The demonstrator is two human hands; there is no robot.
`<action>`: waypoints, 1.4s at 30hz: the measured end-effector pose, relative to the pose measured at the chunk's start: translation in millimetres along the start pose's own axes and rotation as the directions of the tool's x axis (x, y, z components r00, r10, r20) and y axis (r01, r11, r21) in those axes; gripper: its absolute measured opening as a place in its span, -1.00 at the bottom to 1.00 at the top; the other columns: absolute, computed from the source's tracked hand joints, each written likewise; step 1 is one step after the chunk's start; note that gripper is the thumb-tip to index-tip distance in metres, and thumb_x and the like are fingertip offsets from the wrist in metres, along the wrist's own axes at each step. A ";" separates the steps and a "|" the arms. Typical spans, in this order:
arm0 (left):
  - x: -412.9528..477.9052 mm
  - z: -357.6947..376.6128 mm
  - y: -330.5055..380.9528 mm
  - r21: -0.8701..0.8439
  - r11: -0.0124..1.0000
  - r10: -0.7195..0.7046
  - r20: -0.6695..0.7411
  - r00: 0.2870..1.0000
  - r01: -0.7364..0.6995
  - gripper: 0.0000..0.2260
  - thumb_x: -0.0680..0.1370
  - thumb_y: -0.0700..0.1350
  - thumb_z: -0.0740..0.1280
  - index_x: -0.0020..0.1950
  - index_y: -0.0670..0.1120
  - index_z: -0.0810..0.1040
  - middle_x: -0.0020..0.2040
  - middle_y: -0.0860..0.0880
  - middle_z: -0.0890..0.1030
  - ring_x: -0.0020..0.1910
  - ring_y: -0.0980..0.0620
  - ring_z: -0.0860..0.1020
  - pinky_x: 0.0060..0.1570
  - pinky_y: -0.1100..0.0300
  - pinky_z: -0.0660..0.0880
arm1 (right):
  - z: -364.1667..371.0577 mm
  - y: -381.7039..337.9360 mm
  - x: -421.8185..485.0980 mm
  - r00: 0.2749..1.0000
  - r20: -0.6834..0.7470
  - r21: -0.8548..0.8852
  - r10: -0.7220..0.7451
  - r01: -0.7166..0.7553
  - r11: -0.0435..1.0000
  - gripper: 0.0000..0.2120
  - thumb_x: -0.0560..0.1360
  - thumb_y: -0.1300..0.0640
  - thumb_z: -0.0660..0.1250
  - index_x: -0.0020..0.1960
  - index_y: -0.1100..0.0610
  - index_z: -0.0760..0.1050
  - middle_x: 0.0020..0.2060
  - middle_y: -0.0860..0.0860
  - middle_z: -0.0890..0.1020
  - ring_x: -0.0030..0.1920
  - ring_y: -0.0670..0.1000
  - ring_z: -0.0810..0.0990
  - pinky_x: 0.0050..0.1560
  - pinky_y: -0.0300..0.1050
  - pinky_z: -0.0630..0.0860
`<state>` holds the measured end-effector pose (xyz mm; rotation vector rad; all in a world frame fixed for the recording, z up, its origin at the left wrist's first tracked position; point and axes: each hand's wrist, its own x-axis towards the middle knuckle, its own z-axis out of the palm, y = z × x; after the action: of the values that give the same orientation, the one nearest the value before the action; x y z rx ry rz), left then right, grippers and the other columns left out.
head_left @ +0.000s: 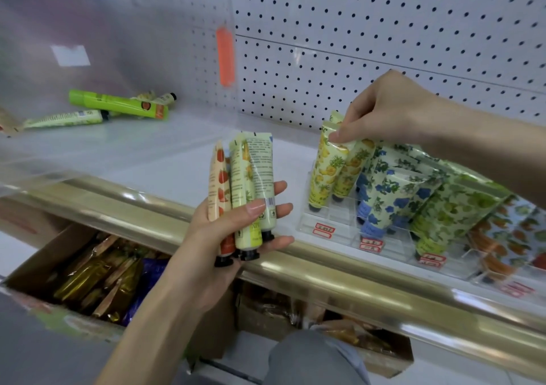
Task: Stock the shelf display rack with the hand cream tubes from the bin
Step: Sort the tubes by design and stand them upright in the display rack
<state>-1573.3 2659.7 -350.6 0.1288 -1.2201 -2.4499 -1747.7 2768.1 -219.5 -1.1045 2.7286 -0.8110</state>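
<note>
white shelf (291, 160) | clear bin (118, 44) left | acrylic display rack (334, 217) right

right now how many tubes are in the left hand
3 in the left hand: strawberry tube leftmost, pineapple tube in the middle, back-label tube rightmost; more may hide behind.

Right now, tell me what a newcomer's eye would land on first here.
The left hand, centre, grips a bunch of tubes, caps down. At right, the right hand pinches the top of a yellow-flowered tube set in the clear rack. A bright green tube lies in the bin, upper left.
</note>
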 end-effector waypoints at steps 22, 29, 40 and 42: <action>-6.6 13.2 -5.1 0.019 0.996 -0.084 0.436 0.896 0.085 -0.57 0.39 -0.10 0.49 0.25 -0.08 0.56 0.16 -0.18 0.62 0.06 -0.09 0.64 -0.22 0.04 0.63 | -16.0 -25.0 -44.5 0.899 0.339 0.167 -0.276 0.231 0.959 -0.66 0.21 -0.17 0.42 -0.23 0.09 0.67 -0.43 -0.10 0.60 -0.38 -0.21 0.52 -0.30 -0.35 0.40; -6.6 21.4 -6.8 0.013 0.995 -0.098 0.303 0.948 0.099 -0.61 0.31 -0.23 0.47 0.13 -0.12 0.63 0.12 -0.19 0.64 0.06 -0.16 0.65 -0.33 0.10 0.63 | -26.4 -13.6 -54.1 0.934 0.274 0.299 -0.228 0.142 0.943 -0.78 0.28 0.06 0.47 -0.28 0.23 0.64 -0.47 0.04 0.61 -0.47 -0.12 0.53 -0.48 -0.34 0.42; -50.8 85.1 -15.3 -0.036 0.974 -0.215 0.163 0.963 0.223 -0.71 0.24 -0.18 0.44 -0.05 -0.12 0.71 -0.07 -0.18 0.71 -0.11 -0.06 0.70 -0.38 0.22 0.59 | -62.1 13.4 -112.3 0.865 0.197 0.474 -0.461 0.327 0.818 -0.71 0.31 0.09 0.42 0.02 0.12 0.64 -0.34 0.12 0.67 -0.38 -0.03 0.62 -0.30 -0.29 0.54; -62.5 92.6 -12.5 -0.045 0.967 -0.238 0.185 0.954 0.250 -0.70 0.24 -0.20 0.44 -0.04 -0.15 0.71 -0.07 -0.20 0.70 -0.12 -0.08 0.70 -0.39 0.21 0.59 | -69.1 19.4 -121.4 0.824 0.264 0.549 -0.502 0.299 0.781 -0.67 0.31 0.09 0.41 0.07 0.10 0.63 -0.25 0.09 0.69 -0.33 -0.02 0.64 -0.26 -0.28 0.55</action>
<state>-1543.5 2759.9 -309.2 0.0436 -1.2572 -2.7659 -1689.2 2891.4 -183.9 -1.5479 1.8181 -1.0983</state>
